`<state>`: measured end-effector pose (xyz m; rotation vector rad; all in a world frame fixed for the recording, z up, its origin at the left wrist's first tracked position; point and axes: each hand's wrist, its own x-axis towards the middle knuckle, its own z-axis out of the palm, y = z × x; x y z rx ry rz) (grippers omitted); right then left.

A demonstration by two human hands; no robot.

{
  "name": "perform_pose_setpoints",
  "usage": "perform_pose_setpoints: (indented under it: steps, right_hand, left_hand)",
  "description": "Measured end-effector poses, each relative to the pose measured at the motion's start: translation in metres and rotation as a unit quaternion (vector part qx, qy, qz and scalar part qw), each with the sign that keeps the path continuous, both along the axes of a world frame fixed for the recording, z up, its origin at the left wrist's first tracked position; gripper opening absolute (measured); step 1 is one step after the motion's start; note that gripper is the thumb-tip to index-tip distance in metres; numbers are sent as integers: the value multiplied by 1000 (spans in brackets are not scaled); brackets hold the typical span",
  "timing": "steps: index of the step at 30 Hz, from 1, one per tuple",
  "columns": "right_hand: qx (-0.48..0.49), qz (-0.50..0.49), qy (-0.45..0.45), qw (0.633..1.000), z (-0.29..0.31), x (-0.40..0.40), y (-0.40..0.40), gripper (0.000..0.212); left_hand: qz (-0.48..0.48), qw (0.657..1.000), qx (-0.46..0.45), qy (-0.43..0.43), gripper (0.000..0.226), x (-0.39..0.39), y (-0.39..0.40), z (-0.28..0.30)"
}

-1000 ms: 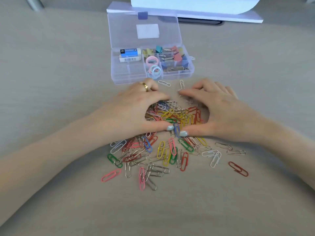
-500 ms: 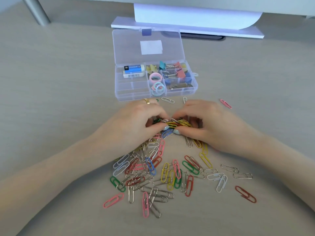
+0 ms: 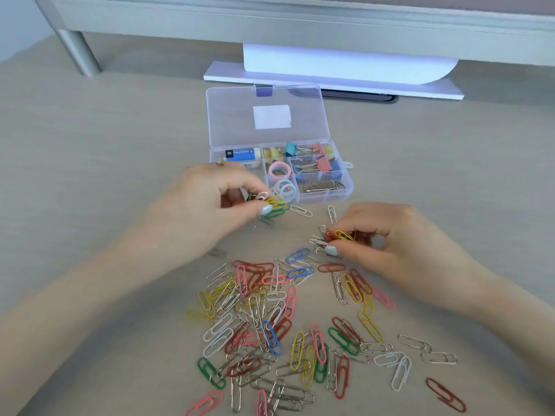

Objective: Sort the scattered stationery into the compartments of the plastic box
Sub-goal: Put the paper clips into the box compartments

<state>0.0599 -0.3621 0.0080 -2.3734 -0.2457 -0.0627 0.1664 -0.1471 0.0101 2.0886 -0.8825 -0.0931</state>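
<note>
Clips (image 3: 270, 325) before box (image 3: 345, 193)

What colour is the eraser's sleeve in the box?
Blue, with white print, on a white eraser; seen in the head view.

Coloured paper clips (image 3: 288, 325) lie scattered; clear plastic box (image 3: 342, 198) open beyond.

Beige table (image 3: 90, 205) bears paper clips (image 3: 270, 319) and plastic box (image 3: 345, 187).
</note>
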Motion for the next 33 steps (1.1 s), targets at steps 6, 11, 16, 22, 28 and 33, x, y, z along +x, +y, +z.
perform_pose_setpoints:
  steps: [6, 11, 16, 22, 28, 33]
  right_hand:
    - [24, 10, -1, 1000, 6, 2, 5, 9]
    - [24, 9, -1, 1000, 7, 8, 9, 8]
    - [27, 19, -1, 999, 10, 13, 15, 10]
    - [77, 36, 1, 996, 26, 34, 33, 13]
    - [122, 1, -7, 992, 39, 85, 53, 17]
    - [111, 3, -3, 994, 27, 111, 68, 19]
  left_hand:
    - [62, 997, 32, -37, 8, 22, -1, -2]
    - [71, 991, 71, -91, 5, 24, -2, -6]
    - [65, 990, 75, -100, 13, 28, 2, -14]
    - [85, 989, 14, -121, 11, 29, 10, -13]
    - [113, 981, -52, -151, 17, 32, 18, -22]
    - [156, 977, -76, -121, 18, 40, 21, -27]
